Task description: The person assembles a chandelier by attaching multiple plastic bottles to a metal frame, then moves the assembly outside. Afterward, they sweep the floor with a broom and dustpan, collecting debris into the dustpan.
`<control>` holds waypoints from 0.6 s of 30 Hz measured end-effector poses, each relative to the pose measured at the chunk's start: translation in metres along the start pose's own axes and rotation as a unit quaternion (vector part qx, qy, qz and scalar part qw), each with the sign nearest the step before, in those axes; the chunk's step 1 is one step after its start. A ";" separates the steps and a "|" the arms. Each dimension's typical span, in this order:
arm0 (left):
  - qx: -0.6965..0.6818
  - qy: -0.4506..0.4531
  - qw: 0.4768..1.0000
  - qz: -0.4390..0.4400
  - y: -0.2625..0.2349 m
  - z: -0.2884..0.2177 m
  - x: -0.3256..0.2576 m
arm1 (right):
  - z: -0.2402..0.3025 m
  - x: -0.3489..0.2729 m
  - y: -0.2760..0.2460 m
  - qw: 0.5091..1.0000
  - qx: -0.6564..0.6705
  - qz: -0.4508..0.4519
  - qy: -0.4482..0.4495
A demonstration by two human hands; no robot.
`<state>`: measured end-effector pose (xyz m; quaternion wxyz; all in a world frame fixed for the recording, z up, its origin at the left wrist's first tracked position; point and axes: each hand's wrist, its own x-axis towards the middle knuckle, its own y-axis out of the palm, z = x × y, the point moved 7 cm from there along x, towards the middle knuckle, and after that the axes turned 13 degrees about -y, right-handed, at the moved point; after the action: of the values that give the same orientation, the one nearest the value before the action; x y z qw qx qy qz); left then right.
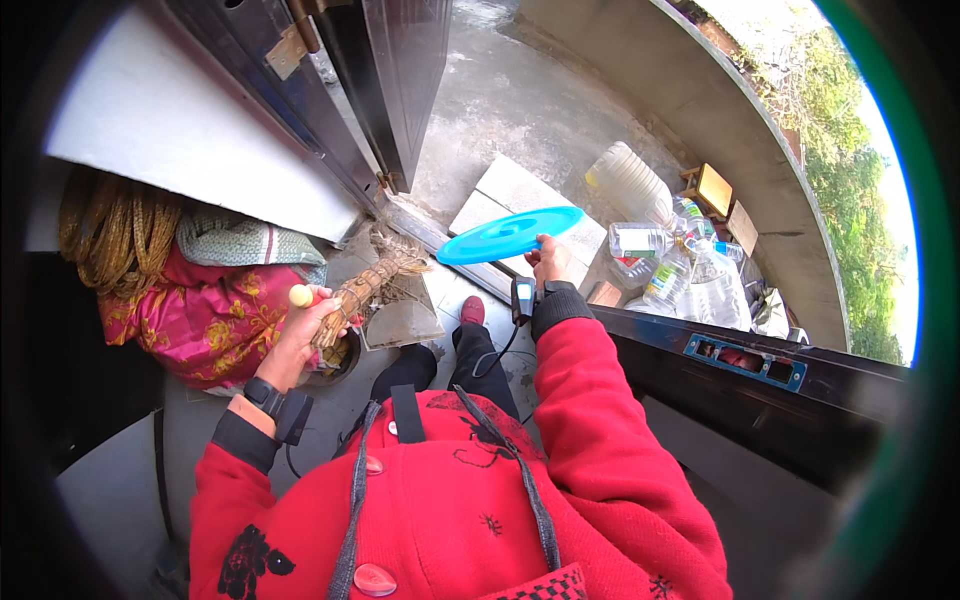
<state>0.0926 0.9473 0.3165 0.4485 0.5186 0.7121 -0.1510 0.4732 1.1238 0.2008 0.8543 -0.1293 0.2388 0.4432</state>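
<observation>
My left hand (pixel 303 330) is closed around a short straw broom (pixel 372 287), whose bristly end points away toward the doorway. Beside its thumb a pale yellow rounded knob (pixel 301 295) sticks up; I cannot tell what it belongs to. A round blue plastic lid (pixel 505 236) is pinched at its near right edge by my right hand (pixel 549 260), which holds it nearly level above the door sill. Both wrists wear dark bands with small devices.
An opened dark door (pixel 400 80) stands ahead, another dark door edge (pixel 770 365) at right. Outside, several clear plastic bottles (pixel 690 265) lie by a small wooden stool (pixel 708 188) and a low wall (pixel 740 120). Coiled rope (pixel 120 230) and a pink floral bundle (pixel 210 315) lie left.
</observation>
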 end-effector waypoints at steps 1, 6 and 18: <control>0.015 -0.034 0.999 -0.027 -0.001 0.001 0.004 | -0.001 0.006 0.004 1.000 0.021 0.012 0.005; 0.026 -0.042 0.998 -0.044 0.005 -0.009 0.016 | 0.031 0.056 -0.019 0.994 0.088 -0.062 -0.016; 0.016 -0.052 0.998 -0.038 0.032 -0.023 0.042 | 0.077 0.132 -0.049 0.984 0.137 -0.110 -0.029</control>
<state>0.1067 1.0019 0.3039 0.4703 0.4898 0.7046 -0.2063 0.6013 1.2208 0.1976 0.9140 -0.0238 0.2566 0.3133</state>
